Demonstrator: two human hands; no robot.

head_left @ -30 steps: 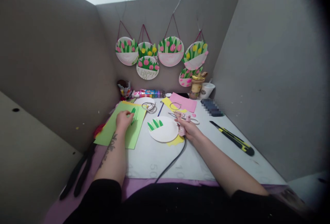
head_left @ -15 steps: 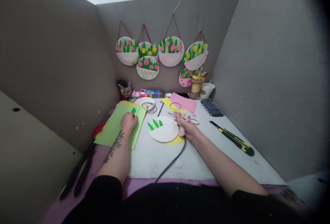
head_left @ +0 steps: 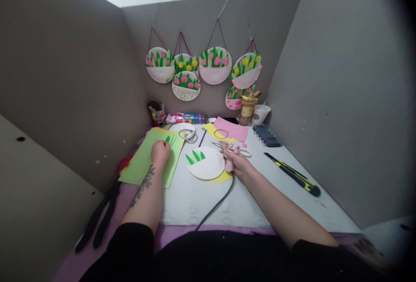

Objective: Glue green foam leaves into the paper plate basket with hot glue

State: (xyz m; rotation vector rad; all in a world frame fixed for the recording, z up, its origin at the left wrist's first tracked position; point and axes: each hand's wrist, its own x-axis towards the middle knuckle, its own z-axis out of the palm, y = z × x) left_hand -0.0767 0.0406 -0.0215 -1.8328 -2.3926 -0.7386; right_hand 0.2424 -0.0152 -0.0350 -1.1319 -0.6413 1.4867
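Note:
My left hand [head_left: 160, 153] is over the light green paper sheet [head_left: 136, 167], its fingers closed on a small dark green paper leaf [head_left: 167, 139]. In my right hand [head_left: 241, 162] is a pink glue gun [head_left: 230, 166], its dark cord running down toward my body. Between the hands lies a white paper plate [head_left: 208, 166] with several green paper leaves stuck along its upper left edge. The right fingertips are at the plate's right edge; whether they touch it I cannot tell. White-handled scissors [head_left: 246, 153] lie partly hidden behind the glue gun.
A yellow-black utility knife [head_left: 294, 175] lies at right, a blurred dark phone [head_left: 268, 136] behind it. Wire coils [head_left: 188, 135], a blue pen [head_left: 202, 137] and pink paper [head_left: 231, 129] lie further back. Decorated plates [head_left: 215, 67] hang on the grey partition; pliers-like black handles [head_left: 100, 217] are at left.
My left hand has shifted slightly left with the green paper leaf. The right hand, glue gun and plate have stayed almost where they were.

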